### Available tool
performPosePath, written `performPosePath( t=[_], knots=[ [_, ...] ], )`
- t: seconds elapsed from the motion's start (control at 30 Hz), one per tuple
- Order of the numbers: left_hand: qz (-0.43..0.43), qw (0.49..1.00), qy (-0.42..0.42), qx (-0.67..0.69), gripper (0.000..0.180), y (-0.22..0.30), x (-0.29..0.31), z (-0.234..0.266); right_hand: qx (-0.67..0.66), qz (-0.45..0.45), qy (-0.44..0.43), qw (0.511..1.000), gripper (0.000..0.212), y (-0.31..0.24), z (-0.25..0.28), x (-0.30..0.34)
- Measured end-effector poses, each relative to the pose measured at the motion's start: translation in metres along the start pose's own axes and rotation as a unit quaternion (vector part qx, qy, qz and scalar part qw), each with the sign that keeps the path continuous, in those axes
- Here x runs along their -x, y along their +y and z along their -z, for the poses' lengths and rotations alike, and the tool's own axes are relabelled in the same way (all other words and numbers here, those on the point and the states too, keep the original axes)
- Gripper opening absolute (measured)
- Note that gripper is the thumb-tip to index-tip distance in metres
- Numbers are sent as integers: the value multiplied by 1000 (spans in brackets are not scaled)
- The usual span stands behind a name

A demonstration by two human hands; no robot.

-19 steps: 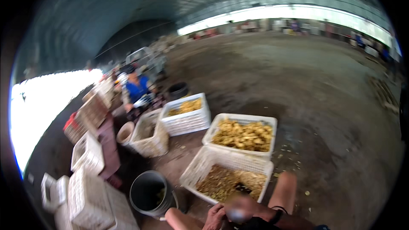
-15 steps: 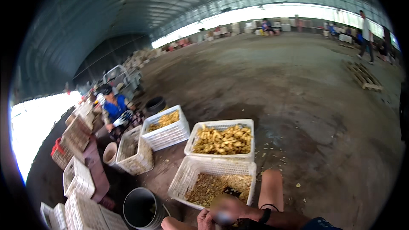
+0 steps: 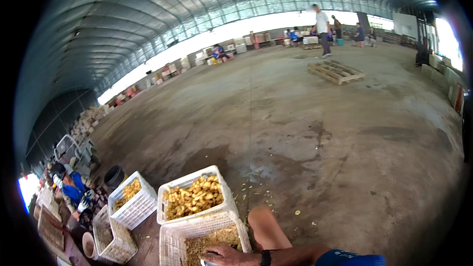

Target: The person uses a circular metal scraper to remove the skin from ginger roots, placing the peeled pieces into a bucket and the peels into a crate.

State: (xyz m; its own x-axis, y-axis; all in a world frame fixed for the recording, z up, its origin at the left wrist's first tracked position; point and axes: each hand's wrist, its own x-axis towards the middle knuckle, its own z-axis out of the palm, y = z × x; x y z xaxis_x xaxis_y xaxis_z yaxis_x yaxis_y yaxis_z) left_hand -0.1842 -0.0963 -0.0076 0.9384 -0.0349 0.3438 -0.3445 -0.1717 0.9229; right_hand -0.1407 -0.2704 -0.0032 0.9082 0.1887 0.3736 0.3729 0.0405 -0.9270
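Note:
My right hand (image 3: pixel 225 254), with a dark band at the wrist, is over the near edge of a white plastic crate (image 3: pixel 169 247). Its fingers are curled, and a pale, shiny edge shows beneath them; what they hold is mostly hidden. Brownish-yellow scraps and peelings (image 3: pixel 213 239) cover the bottom of this crate. Just beyond it, a second white crate (image 3: pixel 229 198) is heaped with pieces that look like ginger (image 3: pixel 194 198). My bare knee (image 3: pixel 266 226) is right of the crates. My left hand is out of the picture.
To the left stand a white crate (image 3: pixel 138 214) of similar yellow pieces, a dirtier crate (image 3: pixel 120 247), a beige bucket (image 3: pixel 89 245) and a black bucket (image 3: pixel 114 176). A co-worker in blue (image 3: pixel 74 189) sits behind them. Farther off are a wooden pallet (image 3: pixel 336 72) and a standing person (image 3: pixel 323 25).
The view has swung right, so the crates appear farther left and lower. My left hand and the dark bucket beside the near crate have left the picture. My right hand remains at the near crate.

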Motion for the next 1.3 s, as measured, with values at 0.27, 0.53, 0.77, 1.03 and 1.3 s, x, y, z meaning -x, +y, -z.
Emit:
performPosePath(
  t=[0.27,0.53,0.77,1.03,1.3],
  knots=[
    [-20,905,-234,-354,28,-49,-32,3,-79,-107,-59,989,50,-43,72,-28],
    [-23,933,-118,-339,51,7,-137,45,-103,-122,10,987,28,-57,102,-94],
    [40,985,-123,-117,26,-12,-214,50,-128,-37,176,975,21,-41,134,-187],
    [187,965,-123,134,23,-125,-260,54,40,-208,87,974,32,119,154,-265],
    [117,972,12,-201,12,-166,-295,95,351,-300,-34,886,28,228,142,-298]
  ],
)
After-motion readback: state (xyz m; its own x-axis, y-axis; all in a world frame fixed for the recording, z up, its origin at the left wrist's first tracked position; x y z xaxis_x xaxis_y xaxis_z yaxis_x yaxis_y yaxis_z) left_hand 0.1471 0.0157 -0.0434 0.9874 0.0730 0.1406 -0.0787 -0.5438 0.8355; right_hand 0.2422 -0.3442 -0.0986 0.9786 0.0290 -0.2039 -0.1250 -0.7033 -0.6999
